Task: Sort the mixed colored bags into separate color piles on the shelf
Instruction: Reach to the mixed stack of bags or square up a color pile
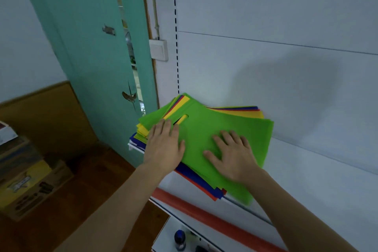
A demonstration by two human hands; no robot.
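Note:
A mixed pile of flat bags lies at the left end of the white shelf (317, 180). A green bag (225, 125) with a slot handle is on top. Beneath it, yellow (178, 106), blue (192, 176) and red (196, 185) edges stick out. My left hand (163, 145) rests flat on the green bag's left edge, just below the handle slot, fingers straight. Spread flat, my right hand (231, 153) presses on the middle of the same green bag. Neither hand grips anything.
An orange strip (204, 215) runs along the shelf's front edge. A dark bottle (180, 239) stands on the lower shelf. A green door (92, 47) and a wall switch (158, 50) are to the left, with cardboard boxes (26, 186) on the wooden floor.

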